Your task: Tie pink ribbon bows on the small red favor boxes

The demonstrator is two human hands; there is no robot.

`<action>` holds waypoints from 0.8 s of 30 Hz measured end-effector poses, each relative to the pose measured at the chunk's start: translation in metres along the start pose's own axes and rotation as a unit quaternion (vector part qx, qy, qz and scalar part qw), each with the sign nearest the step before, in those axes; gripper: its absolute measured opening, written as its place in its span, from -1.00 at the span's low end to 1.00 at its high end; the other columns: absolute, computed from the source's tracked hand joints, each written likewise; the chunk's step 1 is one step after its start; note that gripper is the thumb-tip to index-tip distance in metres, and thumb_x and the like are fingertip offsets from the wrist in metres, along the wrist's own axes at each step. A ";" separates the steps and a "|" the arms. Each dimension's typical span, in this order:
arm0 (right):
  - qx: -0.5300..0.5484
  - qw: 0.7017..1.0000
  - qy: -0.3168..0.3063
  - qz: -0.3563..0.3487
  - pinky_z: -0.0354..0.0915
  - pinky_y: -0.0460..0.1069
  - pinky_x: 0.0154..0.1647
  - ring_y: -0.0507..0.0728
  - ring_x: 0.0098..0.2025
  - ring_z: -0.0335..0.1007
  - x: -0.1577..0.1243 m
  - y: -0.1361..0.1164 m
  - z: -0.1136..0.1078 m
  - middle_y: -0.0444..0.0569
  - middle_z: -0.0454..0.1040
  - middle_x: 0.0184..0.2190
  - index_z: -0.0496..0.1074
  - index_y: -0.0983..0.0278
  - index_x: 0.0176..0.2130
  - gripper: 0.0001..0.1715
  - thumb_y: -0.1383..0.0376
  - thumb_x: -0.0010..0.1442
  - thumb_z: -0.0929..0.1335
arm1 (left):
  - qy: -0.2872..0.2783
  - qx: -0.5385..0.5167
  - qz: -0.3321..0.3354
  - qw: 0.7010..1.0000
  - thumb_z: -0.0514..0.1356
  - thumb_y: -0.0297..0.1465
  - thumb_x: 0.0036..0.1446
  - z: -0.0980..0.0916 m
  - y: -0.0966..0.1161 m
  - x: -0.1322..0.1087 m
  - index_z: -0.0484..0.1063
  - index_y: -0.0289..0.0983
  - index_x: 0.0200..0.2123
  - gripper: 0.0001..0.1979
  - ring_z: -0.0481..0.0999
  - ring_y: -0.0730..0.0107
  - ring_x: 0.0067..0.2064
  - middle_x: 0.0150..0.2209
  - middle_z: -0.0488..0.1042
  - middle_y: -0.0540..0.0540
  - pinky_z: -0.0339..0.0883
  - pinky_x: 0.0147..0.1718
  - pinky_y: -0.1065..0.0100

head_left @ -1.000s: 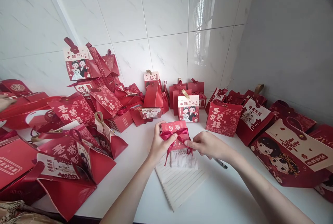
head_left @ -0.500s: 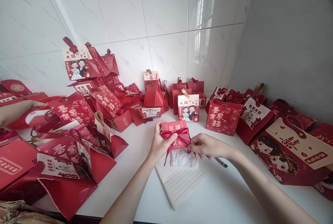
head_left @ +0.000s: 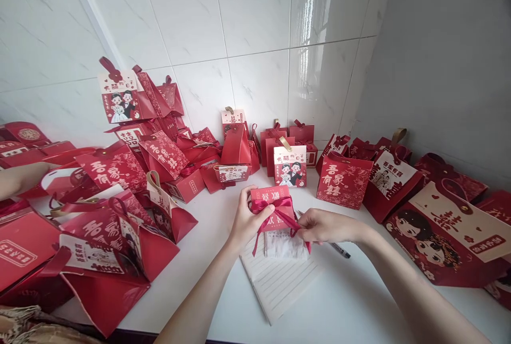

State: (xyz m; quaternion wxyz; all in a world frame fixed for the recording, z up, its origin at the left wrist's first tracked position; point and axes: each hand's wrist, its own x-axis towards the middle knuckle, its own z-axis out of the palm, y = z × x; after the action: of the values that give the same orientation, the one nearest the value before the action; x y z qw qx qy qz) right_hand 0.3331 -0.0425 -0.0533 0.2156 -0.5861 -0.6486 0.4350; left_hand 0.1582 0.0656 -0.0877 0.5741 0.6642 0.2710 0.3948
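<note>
My left hand [head_left: 252, 217] is closed around the left side of a small red gift box [head_left: 275, 193], its thumb lying on the front. A dark red ribbon [head_left: 279, 204] is tied in a bow across the box. At the box's right side, my right hand [head_left: 325, 225] pinches a loop or end of that ribbon between thumb and fingers. Beneath lies an open lined notebook [head_left: 275, 285], with a white folded paper or tissue [head_left: 285, 247] on it. A black pen [head_left: 340, 250] rests on the table under my right wrist.
Red gift boxes [head_left: 112, 168] are heaped on the left, and more boxes [head_left: 345, 180] stand on the right. A small bride-and-groom box [head_left: 290, 168] stands just behind my hands. Another person's hand [head_left: 24, 176] reaches in at far left. A tiled wall [head_left: 255, 14] closes the back.
My right hand has shifted slightly right, drawing the ribbon a little farther out from the box. The left hand keeps its hold, and the view has shifted slightly.
</note>
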 end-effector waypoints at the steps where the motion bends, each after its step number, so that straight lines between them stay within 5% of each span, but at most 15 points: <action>1: -0.001 1.000 -0.012 0.001 -0.02 -0.12 -0.59 -0.06 -0.62 0.02 -0.001 0.000 -0.001 -0.20 0.17 -0.70 0.19 0.29 -0.65 -0.74 0.31 0.03 0.23 | -0.003 -0.007 -0.006 1.000 0.28 -0.27 -0.06 0.000 0.001 0.000 0.11 -0.17 -0.04 -0.46 0.49 0.37 -0.26 -0.21 0.42 -0.04 0.38 -0.28 0.36; 4: 0.008 1.000 0.000 0.002 0.03 -0.12 -0.56 -0.04 -0.58 0.11 -0.002 0.000 -0.003 -0.17 0.26 -0.65 0.28 0.31 -0.60 -0.69 0.19 0.06 0.30 | 0.003 -0.007 -0.001 1.000 0.28 -0.27 -0.07 0.000 0.002 0.000 0.12 -0.18 -0.05 -0.46 0.49 0.36 -0.25 -0.22 0.42 -0.05 0.38 -0.26 0.35; 9: 0.027 0.968 0.244 -0.045 0.13 -0.10 -0.49 0.00 -0.50 0.20 0.012 0.002 0.004 -0.14 0.31 -0.53 0.25 0.30 -0.46 -0.53 -0.06 0.07 0.32 | -0.002 0.006 0.009 1.000 0.27 -0.23 -0.05 0.000 0.001 -0.001 0.10 -0.18 0.01 -0.42 0.48 0.32 -0.17 -0.14 0.41 -0.09 0.37 -0.17 0.31; 12: 0.042 0.946 0.312 -0.079 0.20 -0.08 -0.45 0.03 -0.47 0.25 0.022 0.004 0.015 -0.14 0.30 -0.51 0.17 0.27 -0.48 -0.54 -0.06 0.10 0.29 | 0.014 0.023 0.027 0.999 0.25 -0.21 -0.02 0.000 0.000 -0.002 0.07 -0.14 0.10 -0.36 0.39 0.26 0.02 0.04 0.31 -0.13 0.30 -0.03 0.29; 17: 0.033 0.922 0.370 -0.108 0.26 -0.06 -0.45 0.06 -0.44 0.28 0.028 0.004 0.026 -0.11 0.30 -0.49 0.18 0.25 -0.49 -0.59 -0.01 0.16 0.25 | 0.078 0.061 0.086 0.991 0.19 -0.22 0.06 0.002 -0.003 -0.002 0.12 -0.11 0.09 -0.47 0.22 0.25 0.16 0.14 0.19 -0.09 0.19 0.07 0.29; 21: 0.067 0.922 0.365 -0.106 0.27 -0.06 -0.47 0.04 -0.49 0.25 0.027 0.002 0.027 -0.14 0.27 -0.53 0.17 0.25 -0.51 -0.60 0.02 0.14 0.27 | 0.169 0.109 0.119 0.972 0.19 -0.24 0.04 0.002 -0.003 0.000 0.27 -0.20 -0.18 -0.71 0.35 0.31 -0.05 -0.11 0.33 -0.08 0.24 -0.08 0.31; 24: 0.098 0.926 0.349 -0.102 0.25 -0.07 -0.51 0.03 -0.51 0.23 0.028 0.001 0.027 -0.16 0.25 -0.55 0.17 0.25 -0.53 -0.60 0.03 0.12 0.29 | 0.167 0.117 0.091 0.975 0.16 -0.22 0.05 0.002 -0.001 -0.001 0.23 -0.23 -0.39 -0.78 0.34 0.41 -0.30 -0.36 0.30 0.00 0.23 -0.25 0.37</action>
State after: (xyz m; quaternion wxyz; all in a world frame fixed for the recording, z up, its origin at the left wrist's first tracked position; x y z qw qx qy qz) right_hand 0.3064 -0.0247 -0.0749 0.5283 -0.6074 -0.5425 0.2401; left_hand 0.1595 0.0644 -0.0891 0.4010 0.6730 0.3459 0.5163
